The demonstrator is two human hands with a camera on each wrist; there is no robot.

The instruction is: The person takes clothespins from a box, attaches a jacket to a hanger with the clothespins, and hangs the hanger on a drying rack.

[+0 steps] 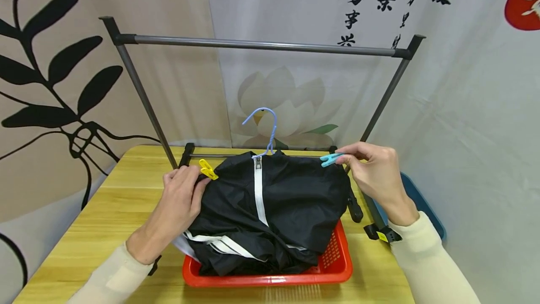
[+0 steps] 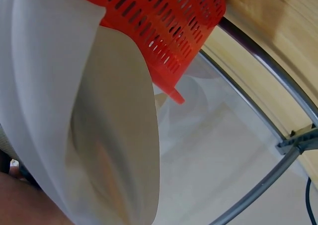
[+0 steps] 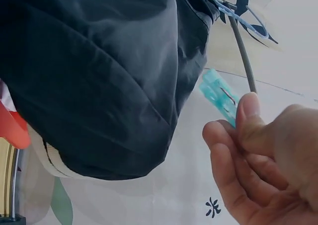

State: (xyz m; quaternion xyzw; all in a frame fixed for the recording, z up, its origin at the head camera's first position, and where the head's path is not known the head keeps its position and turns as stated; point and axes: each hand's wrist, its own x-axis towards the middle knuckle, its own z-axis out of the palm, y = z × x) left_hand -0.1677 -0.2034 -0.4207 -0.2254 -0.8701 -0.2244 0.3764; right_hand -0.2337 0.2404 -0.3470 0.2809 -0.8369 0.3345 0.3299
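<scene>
A black jacket with a white zip hangs on a blue hanger, its lower part resting in a red basket. A yellow clothespin sits at the jacket's left shoulder, where my left hand has its fingers on the shoulder edge. My right hand pinches a turquoise clothespin between thumb and fingers at the right shoulder. In the right wrist view the turquoise clothespin shows beside the black cloth, apart from it, held by my right hand.
A grey metal rack stands behind the jacket on the wooden table. To the right, behind my right wrist, is a blue bin. Printed curtains hang at the back.
</scene>
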